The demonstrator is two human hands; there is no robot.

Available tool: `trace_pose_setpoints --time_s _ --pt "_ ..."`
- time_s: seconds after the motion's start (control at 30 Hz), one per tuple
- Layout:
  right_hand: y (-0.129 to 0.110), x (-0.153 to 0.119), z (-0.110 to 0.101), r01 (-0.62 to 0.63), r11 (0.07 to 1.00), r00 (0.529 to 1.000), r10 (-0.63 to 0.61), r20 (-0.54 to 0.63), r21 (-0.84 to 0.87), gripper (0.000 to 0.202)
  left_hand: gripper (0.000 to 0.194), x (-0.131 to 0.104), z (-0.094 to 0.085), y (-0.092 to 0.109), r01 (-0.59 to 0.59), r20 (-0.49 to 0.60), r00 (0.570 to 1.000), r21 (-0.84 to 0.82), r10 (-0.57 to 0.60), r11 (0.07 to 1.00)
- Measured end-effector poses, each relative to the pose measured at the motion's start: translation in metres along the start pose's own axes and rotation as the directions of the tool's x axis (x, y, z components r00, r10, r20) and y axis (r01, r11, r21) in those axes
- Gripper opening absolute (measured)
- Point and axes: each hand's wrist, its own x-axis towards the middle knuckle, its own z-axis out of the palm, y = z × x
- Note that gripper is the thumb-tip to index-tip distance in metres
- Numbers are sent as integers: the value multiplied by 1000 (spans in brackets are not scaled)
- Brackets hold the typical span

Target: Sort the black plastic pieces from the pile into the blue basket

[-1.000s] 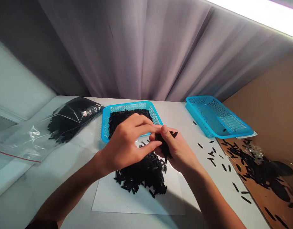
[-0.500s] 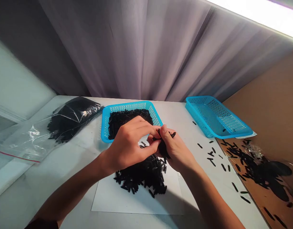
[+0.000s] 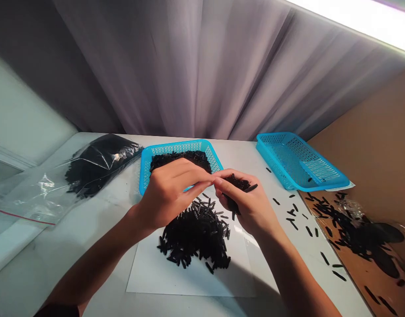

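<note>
My right hand (image 3: 255, 211) is closed around a bunch of small black strips (image 3: 236, 181), some poking out past the thumb and below the fingers. My left hand (image 3: 172, 193) is in a pinch, its fingertips meeting the right thumb tip; whatever lies between them is too small or hidden to make out. Beneath both hands a loose pile of the same black strips (image 3: 196, 237) lies on a white sheet (image 3: 149, 277). Just behind the left hand stands a blue basket (image 3: 145, 171), holding many black strips and partly covered by that hand.
A second blue basket (image 3: 275, 163) stands at the back right. Left of the first basket lies a clear zip bag (image 3: 100, 165) of black pieces. Stray strips dot the table at right, and more lie on a brown board (image 3: 351, 268) beside dark round shapes. A grey curtain (image 3: 196, 66) hangs behind.
My left hand has moved slightly left and its fingers have drawn together. The right hand has turned, showing more of the held bunch; its thumb now points toward the left fingertips.
</note>
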Motion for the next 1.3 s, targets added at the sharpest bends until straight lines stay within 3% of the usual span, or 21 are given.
trace_pose_setpoints --time_s 0.2,0.33,1.13,1.3 --pt "2 1 -2 25 1000 999 -25 -28 3 22 16 0 0 -2 -13 -1 1000 49 13 999" --pt "-2 -1 -2 29 999 998 -28 -64 13 23 11 3 -2 -3 1 -10 1000 88 0 996" --pt "-5 -7 -1 39 999 997 -40 -70 -3 21 3 3 -3 3 78 -84 993 -101 -87 992" --pt "-6 -7 -2 39 998 996 -43 -79 -52 22 6 3 -4 -3 99 -102 990 -13 -100 995"
